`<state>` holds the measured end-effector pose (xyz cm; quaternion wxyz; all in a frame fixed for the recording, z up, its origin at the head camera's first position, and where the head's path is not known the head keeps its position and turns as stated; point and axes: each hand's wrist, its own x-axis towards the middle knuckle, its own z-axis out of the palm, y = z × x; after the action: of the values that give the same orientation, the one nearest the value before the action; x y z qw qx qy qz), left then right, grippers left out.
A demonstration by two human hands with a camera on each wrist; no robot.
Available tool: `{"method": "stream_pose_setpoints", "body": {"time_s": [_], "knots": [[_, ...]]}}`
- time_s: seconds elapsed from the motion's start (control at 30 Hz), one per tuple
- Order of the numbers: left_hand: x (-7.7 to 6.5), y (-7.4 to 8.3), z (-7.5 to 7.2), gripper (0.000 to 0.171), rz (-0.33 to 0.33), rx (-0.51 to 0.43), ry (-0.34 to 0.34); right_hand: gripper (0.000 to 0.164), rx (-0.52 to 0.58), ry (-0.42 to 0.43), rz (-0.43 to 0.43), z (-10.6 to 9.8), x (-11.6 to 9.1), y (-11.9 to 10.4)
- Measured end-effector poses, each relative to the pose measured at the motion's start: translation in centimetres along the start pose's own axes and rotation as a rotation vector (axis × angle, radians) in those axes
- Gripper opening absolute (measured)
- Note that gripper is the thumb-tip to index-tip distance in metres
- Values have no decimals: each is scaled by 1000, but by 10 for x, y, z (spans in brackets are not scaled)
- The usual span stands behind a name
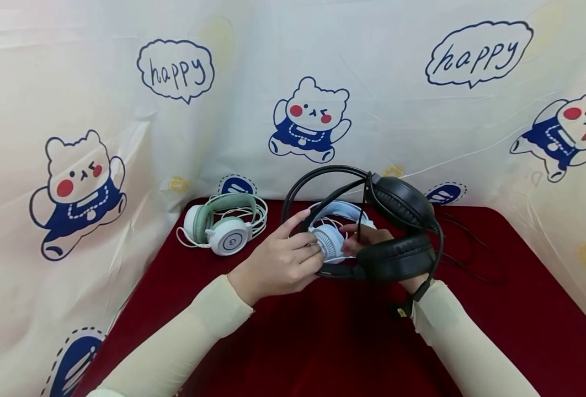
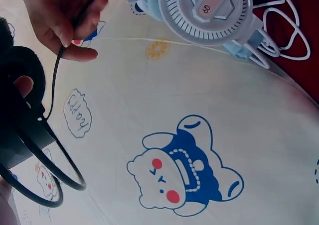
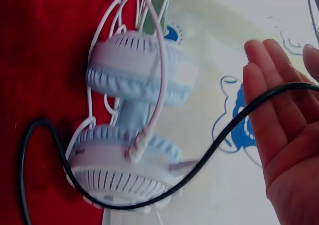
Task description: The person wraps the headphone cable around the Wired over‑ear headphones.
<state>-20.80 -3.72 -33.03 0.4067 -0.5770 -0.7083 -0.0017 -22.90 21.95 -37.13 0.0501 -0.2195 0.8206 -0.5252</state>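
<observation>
Black over-ear headphones (image 1: 399,256) hang tilted in the air, ear cups to the right and headband arching left. My left hand (image 1: 285,262) grips the headband, its index finger lifted along the band. Behind the lower ear cup, my right hand (image 1: 367,240) reaches leftward, and the cup covers part of its wrist. Between its thumb and fingers it pinches the thin black cable (image 2: 53,80), which also crosses the fingers in the right wrist view. Blue-and-white headphones (image 1: 330,242) rest on the table just beyond both hands, partly hidden by them.
White-and-green headphones (image 1: 230,237) with a coiled white cable lie at the table's back left. More black cable (image 1: 472,242) trails over the red tablecloth (image 1: 516,309) on the right. A printed white cloth backdrop (image 1: 397,116) rises behind and beside the table.
</observation>
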Motion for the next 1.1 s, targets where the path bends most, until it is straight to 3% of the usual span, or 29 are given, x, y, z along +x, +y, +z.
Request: {"method": "stream_pose_setpoints", "body": {"time_s": [0.1, 0.3, 0.53, 0.87, 1.1], "knots": [[2, -3, -1, 19, -11, 3, -2, 42, 49, -47, 4, 3, -1, -6], [4, -11, 2, 16, -29, -15, 4, 40, -49, -57, -201, 5, 1, 8], [-1, -19, 10, 17, -44, -52, -17, 36, 29, -90, -172, 13, 3, 4], [-9, -29, 18, 12, -69, -40, -29, 20, -110, -126, -120, 25, -3, 16], [-17, -32, 25, 15, -90, -39, -55, 37, -117, -163, -85, 33, -12, 22]]}}
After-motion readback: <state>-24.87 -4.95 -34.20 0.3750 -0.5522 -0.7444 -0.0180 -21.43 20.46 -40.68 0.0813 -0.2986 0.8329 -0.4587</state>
